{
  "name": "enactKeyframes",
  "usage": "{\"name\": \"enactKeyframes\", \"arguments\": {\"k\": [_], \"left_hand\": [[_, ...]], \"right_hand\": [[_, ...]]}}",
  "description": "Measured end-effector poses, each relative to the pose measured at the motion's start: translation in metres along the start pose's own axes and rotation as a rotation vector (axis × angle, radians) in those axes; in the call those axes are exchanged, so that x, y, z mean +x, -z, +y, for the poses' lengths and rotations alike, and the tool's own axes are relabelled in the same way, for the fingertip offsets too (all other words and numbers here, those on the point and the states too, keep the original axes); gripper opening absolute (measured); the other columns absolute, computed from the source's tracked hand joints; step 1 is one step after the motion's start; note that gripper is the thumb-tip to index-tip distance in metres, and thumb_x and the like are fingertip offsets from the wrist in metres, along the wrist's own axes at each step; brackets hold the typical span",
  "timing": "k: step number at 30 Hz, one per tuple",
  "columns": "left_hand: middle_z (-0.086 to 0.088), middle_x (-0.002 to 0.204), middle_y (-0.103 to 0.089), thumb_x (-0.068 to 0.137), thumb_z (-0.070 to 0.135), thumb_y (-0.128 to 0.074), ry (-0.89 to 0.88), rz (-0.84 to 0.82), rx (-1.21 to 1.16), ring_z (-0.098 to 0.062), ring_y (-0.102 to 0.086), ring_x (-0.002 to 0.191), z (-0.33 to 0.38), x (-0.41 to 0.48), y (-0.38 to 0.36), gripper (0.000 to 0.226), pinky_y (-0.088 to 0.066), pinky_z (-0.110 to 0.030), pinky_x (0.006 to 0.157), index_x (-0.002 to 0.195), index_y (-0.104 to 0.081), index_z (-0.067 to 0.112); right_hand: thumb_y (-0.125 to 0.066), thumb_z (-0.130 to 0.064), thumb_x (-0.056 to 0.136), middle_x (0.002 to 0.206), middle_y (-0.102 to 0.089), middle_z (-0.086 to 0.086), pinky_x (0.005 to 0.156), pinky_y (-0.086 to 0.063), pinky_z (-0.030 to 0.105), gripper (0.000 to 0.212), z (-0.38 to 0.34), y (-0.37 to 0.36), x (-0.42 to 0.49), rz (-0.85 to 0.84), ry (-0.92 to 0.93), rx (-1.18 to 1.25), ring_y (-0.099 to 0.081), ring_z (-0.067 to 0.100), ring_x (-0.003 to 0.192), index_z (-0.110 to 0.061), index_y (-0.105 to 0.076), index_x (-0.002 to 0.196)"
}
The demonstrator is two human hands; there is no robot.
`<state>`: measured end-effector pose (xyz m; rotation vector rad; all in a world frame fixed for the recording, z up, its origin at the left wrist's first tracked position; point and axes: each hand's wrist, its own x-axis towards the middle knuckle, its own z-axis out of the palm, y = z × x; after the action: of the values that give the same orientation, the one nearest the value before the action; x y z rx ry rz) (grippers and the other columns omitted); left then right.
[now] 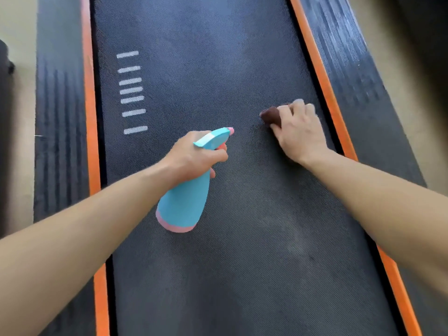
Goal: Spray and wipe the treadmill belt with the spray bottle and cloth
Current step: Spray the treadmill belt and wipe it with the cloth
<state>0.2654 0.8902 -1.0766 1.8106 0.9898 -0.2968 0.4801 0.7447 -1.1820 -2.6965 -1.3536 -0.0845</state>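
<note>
Left grip (191, 154): grasps bottle (184, 202) above belt (218, 69).
Right grip (298, 132): clutches cloth (270, 116) on belt.
Progress: likely mid-wipe; more belt remains.

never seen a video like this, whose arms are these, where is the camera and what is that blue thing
There is no robot here. These are a person's two bare arms, filmed by one wide-angle camera worn on their head that looks forward and down.

The dark textured surface is a treadmill belt. It is edged by orange strips, with ribbed side rails beyond them. The white stripes are marks on the belt itself.

The left hand grips the blue thing, a spray bottle with a pink base and nozzle tip. Its nozzle points away from the person.

The right hand holds a small, dark, bunched cloth down on the belt, near its right edge.
</note>
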Motion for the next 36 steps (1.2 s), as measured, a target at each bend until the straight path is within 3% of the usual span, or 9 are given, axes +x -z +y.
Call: {"name": "enactKeyframes", "arguments": {"k": [3, 7, 14, 20, 24, 28, 36], "left_hand": [[0.0, 0.106, -0.08, 0.08, 0.032, -0.075, 0.003, -0.021, 0.038, -0.017, -0.077, 0.059, -0.009, -0.008, -0.009, 0.015, -0.059, -0.033, 0.077, 0.087, -0.07, 0.02], [0.006, 0.077, -0.07, 0.084, 0.026, -0.075, 0.01, -0.006, 0.082, -0.019, -0.078, 0.06, -0.018, -0.016, -0.021, 0.008, -0.056, -0.029, 0.073, 0.084, -0.069, 0.021], [-0.003, 0.084, -0.078, 0.083, 0.032, -0.072, 0.031, 0.018, 0.206, -0.013, -0.077, 0.06, -0.028, -0.029, -0.033, 0.011, -0.064, -0.036, 0.083, 0.082, -0.065, 0.024], [-0.004, 0.089, -0.075, 0.067, 0.047, -0.06, 0.064, 0.056, 0.262, -0.026, -0.077, 0.079, -0.028, -0.039, -0.028, 0.026, -0.061, -0.044, 0.089, 0.079, -0.062, 0.024], [-0.003, 0.079, -0.076, 0.083, 0.034, -0.07, 0.096, 0.072, 0.288, -0.017, -0.078, 0.065, -0.039, -0.043, -0.022, 0.018, -0.061, -0.035, 0.083, 0.077, -0.059, 0.022], [-0.001, 0.084, -0.076, 0.087, 0.026, -0.072, 0.095, 0.12, 0.222, -0.015, -0.077, 0.059, -0.052, -0.054, -0.013, 0.008, -0.06, -0.032, 0.081, 0.087, -0.069, 0.019], [0.003, 0.066, -0.068, 0.086, 0.027, -0.072, 0.145, 0.111, 0.269, -0.01, -0.075, 0.054, -0.072, -0.072, 0.008, 0.019, -0.047, -0.028, 0.068, 0.074, -0.059, 0.021]], "right_hand": [[-0.042, -0.047, 0.096, 0.114, -0.054, 0.024, 0.084, -0.043, 0.05, 0.049, 0.029, 0.007, -0.022, 0.016, -0.104, -0.012, -0.052, 0.042, 0.095, -0.006, -0.059, 0.118], [-0.061, -0.034, 0.096, 0.11, -0.055, 0.026, 0.081, -0.047, 0.054, 0.034, 0.054, 0.004, -0.072, -0.008, -0.07, -0.019, -0.052, 0.044, 0.09, -0.006, -0.06, 0.114], [-0.056, -0.037, 0.097, 0.103, -0.054, 0.025, 0.073, -0.048, 0.052, 0.037, 0.044, 0.003, -0.127, 0.031, 0.009, 0.014, -0.051, 0.041, 0.083, -0.005, -0.063, 0.114], [-0.045, -0.047, 0.099, 0.11, -0.052, 0.018, 0.08, -0.048, 0.051, 0.046, 0.025, 0.006, -0.138, -0.061, 0.112, 0.052, -0.051, 0.039, 0.09, -0.011, -0.06, 0.122], [-0.044, -0.047, 0.099, 0.112, -0.052, 0.018, 0.083, -0.048, 0.051, 0.047, 0.011, 0.008, -0.129, -0.043, 0.136, 0.084, -0.051, 0.039, 0.091, -0.01, -0.06, 0.123], [-0.045, -0.046, 0.1, 0.111, -0.054, 0.019, 0.082, -0.049, 0.05, 0.045, -0.009, 0.008, -0.124, -0.01, 0.178, 0.123, -0.05, 0.038, 0.088, -0.01, -0.06, 0.121], [-0.045, -0.045, 0.1, 0.11, -0.054, 0.02, 0.085, -0.048, 0.051, 0.046, -0.045, 0.01, -0.093, 0.064, 0.148, 0.181, -0.05, 0.038, 0.09, -0.008, -0.059, 0.121]]}}
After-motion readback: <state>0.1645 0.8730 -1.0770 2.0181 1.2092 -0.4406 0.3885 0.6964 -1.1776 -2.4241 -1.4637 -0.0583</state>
